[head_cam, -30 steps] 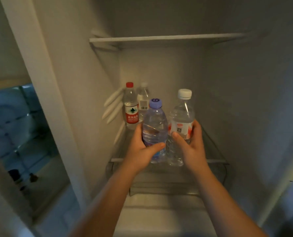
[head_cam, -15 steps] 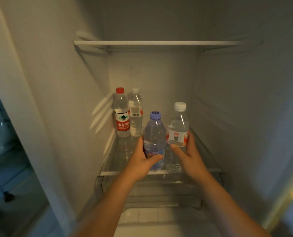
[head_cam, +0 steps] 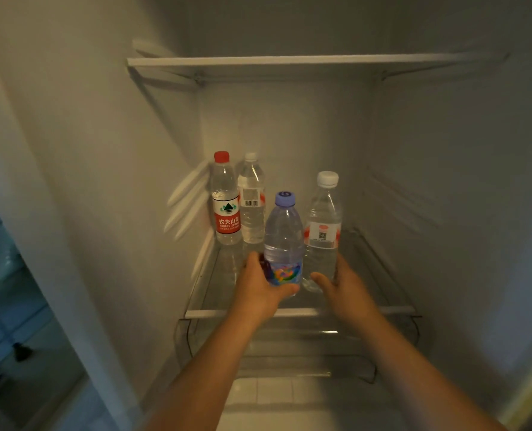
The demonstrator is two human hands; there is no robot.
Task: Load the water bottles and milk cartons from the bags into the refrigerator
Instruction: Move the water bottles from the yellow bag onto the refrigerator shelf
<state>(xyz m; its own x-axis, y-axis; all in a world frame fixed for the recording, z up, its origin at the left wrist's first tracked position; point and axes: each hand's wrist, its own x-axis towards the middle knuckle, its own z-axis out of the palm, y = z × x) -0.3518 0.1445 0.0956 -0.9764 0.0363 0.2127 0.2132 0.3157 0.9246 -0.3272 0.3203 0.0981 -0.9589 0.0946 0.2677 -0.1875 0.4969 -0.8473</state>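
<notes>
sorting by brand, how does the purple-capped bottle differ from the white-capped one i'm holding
The clear plastic bottle with the purple cap is shorter and rounder; the clear plastic bottle with the white cap is taller and slimmer. The first has a multicoloured band low down, the second a red-and-white label mid-body. The left hand grips the first, the right hand the second. Both stand upright.

The left hand [head_cam: 258, 287] covers the lower left of the purple-capped bottle [head_cam: 283, 237], hiding part of its coloured label and its base, so whether it stands on the glass shelf [head_cam: 208, 313] cannot be told. Just right of that bottle, the right hand [head_cam: 342, 287] hides the foot of the white-capped bottle [head_cam: 323, 231]. Behind and left of it, the print on the barcode-label bottle [head_cam: 252, 209] is too small to read. Far left of it, the dark shapes [head_cam: 19, 351] outside the refrigerator are blurred.
</notes>
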